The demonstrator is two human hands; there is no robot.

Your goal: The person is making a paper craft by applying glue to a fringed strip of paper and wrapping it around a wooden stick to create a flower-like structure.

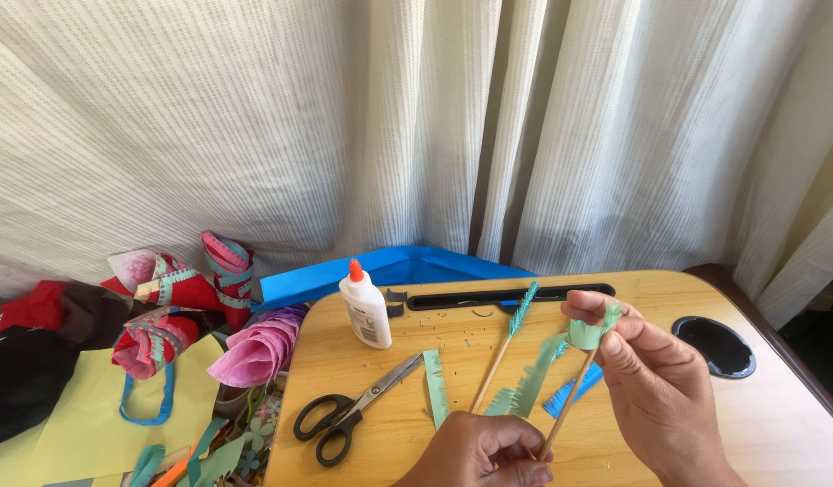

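My left hand (pixel 484 453) grips the lower end of a thin wooden stick (pixel 565 408) near the table's front edge. My right hand (pixel 646 379) pinches a small roll of fringed green paper (pixel 589 332) around the stick's upper end. A second stick (pixel 497 361) with a teal fringed tip lies on the wooden lap table (pixel 786 415). Loose green fringed strips (pixel 529 388) and a blue fringed piece (pixel 561 401) lie beneath my hands.
Black-handled scissors (pixel 349 410) and a white glue bottle with an orange cap (pixel 365 308) sit on the table's left part. A round black recess (pixel 716 345) lies at the right. Pink, red and patterned paper cones (pixel 177 311), yellow paper and blue card lie left. Curtains hang behind.
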